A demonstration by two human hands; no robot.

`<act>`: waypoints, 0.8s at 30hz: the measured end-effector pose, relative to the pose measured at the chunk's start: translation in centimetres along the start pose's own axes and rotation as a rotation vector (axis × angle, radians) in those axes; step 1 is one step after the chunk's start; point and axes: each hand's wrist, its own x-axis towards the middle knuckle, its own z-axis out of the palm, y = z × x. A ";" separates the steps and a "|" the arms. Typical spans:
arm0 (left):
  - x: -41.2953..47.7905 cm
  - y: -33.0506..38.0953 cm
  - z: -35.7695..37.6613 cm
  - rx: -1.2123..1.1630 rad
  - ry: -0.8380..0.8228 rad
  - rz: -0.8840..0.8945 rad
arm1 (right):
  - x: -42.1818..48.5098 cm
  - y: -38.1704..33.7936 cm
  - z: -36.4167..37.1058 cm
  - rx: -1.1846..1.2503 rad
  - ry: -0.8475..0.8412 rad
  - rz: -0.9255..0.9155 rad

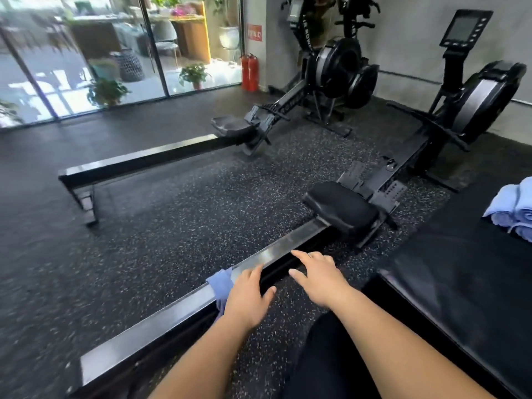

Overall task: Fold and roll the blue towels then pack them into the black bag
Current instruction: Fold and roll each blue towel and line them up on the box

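A blue towel (220, 283) hangs over the metal rail of the near rowing machine (184, 312), mostly hidden behind my left hand (247, 298). My left hand lies over the towel and rail with its fingers straight. My right hand (316, 280) hovers just to the right above the rail, fingers spread and holding nothing. Several rolled blue towels (515, 208) lie on a black padded surface (460, 283) at the far right edge. No black bag is in view.
The near rower's seat (342, 208) sits further up the rail. A second rowing machine (149, 159) lies to the left across the speckled rubber floor. Exercise bikes, red fire extinguishers (250, 72) and glass doors stand at the back.
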 end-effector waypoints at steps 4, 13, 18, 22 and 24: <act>-0.9 -3.7 0.9 0.007 -0.026 -0.109 | 0.9 -1.5 3.5 -0.001 -0.092 -0.029; 0.2 -9.5 2.8 0.035 -0.115 -0.298 | 2.9 -3.0 11.3 -0.057 -0.320 -0.051; 2.2 -11.8 4.1 0.045 -0.153 -0.394 | 5.8 -3.7 13.4 -0.024 -0.345 -0.081; 4.0 -13.4 5.1 0.063 -0.167 -0.426 | 8.0 -4.0 14.8 -0.023 -0.375 -0.079; 5.1 -14.1 5.5 0.063 -0.170 -0.436 | 8.9 -4.2 15.4 -0.012 -0.397 -0.077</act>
